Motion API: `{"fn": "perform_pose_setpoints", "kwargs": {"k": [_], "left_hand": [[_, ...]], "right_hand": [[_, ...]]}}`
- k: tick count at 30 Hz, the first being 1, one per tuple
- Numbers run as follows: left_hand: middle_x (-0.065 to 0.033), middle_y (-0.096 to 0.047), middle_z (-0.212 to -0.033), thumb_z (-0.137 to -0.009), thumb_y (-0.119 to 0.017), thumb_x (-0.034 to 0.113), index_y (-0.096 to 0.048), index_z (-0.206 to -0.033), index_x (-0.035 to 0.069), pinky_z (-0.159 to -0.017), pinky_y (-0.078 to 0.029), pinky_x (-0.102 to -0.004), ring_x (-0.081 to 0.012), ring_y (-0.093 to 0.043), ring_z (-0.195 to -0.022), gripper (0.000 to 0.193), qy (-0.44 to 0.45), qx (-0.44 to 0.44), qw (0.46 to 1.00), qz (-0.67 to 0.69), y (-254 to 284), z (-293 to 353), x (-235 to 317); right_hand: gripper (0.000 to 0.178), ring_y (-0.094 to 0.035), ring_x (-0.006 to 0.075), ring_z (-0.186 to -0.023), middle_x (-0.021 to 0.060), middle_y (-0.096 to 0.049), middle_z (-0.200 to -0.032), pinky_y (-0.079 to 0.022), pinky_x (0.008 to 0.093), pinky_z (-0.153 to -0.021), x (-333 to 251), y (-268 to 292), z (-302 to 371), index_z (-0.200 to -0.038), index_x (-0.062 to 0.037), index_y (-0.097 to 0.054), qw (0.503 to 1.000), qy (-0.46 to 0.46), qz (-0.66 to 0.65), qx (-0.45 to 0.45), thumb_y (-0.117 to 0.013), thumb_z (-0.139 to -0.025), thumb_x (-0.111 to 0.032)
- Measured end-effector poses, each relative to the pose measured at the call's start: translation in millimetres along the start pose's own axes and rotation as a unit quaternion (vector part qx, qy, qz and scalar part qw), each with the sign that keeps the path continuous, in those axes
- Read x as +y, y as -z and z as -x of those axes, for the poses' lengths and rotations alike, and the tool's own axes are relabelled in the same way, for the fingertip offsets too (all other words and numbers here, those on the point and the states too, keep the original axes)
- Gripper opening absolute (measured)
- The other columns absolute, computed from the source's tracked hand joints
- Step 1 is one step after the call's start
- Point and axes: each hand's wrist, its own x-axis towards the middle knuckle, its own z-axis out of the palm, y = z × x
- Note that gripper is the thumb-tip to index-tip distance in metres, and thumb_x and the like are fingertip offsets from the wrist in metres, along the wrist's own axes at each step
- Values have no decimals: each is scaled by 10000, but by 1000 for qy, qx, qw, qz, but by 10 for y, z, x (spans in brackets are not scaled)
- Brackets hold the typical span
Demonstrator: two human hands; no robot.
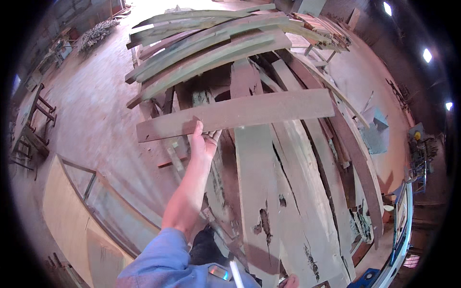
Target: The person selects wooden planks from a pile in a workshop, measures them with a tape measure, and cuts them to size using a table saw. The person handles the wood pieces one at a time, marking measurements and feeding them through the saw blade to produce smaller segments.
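Observation:
A long, flat brown plank [269,109] lies crosswise in front of me, over a stack of wide boards. My left hand [205,143] is closed on its near edge, left of the middle, with the thumb on the upper face and the fingers underneath. Below the plank, a wide slab [257,177] with a dark knot hole runs away from me. Beside it stretches a paler, cracked slab [307,187]. At the bottom edge a small part of my right hand [290,282] shows near the slabs; its fingers are mostly cut off.
Several long curved planks [211,53] lie crosswise at the far end of the stack. A pale panel with a frame [72,211] stands at the lower left. Blue-grey sheets [377,129] rest on the floor at the right. A wooden rack [33,115] stands far left.

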Motion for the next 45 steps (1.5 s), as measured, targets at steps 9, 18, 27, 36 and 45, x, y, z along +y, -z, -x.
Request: {"fn": "perform_pose_setpoints", "kwargs": {"k": [9, 18, 27, 36, 45], "left_hand": [[-51, -572, -1379, -947, -667, 362, -551, -1339, 130, -1123, -377, -506, -281, -504, -1300, 470, 56, -170, 984, 0, 194, 1620, 24], [-61, -637, -1277, -789, -759, 564, -550, -1329, 129, -1073, -414, -542, -312, -587, -1185, 724, 127, -224, 960, 112, 459, 3409, -593], [-57, -558, -1369, -825, -717, 592, -492, -1402, 155, -1118, -341, -544, -308, -477, -1309, 757, 272, -215, 936, -58, 628, 4883, -1281], [-64, -491, -1460, -843, -717, 558, -451, -1450, 163, -1180, -281, -519, -309, -399, -1388, 772, 423, -191, 881, -89, 890, 5674, -1953], [-87, -471, -1470, -869, -712, 544, -379, -1472, 104, -1176, -284, -521, -305, -413, -1372, 816, 425, -186, 865, -190, 1128, 6605, -2205]], "right_hand": [[442, -581, 148, -701, 89, -599, -897, -506, 251, -531, -438, 606, -111, -1395, 20, -456, 951, 165, -244, 97, -445, -1052, -259], [951, -383, 417, -1378, 219, -283, -1581, -391, 526, -1060, 34, 1351, 177, -1611, -124, -114, 865, 295, -407, -12, -541, -927, -628], [726, -478, 347, -1271, 189, -371, -1459, -430, 483, -1025, 1860, 1546, 640, -1599, -152, -173, 868, 136, -473, 62, -486, -1014, -446], [572, -545, 190, -961, 39, -495, -1172, -507, 390, -844, 3267, 1642, 1214, -1550, -214, -352, 876, -24, -446, 180, -514, -1034, -398], [585, -529, 92, -866, 16, -569, -1011, -495, 275, -756, 3790, 1984, 1593, -1520, -4, -384, 883, -44, -420, 206, -557, -1021, -256]]}}
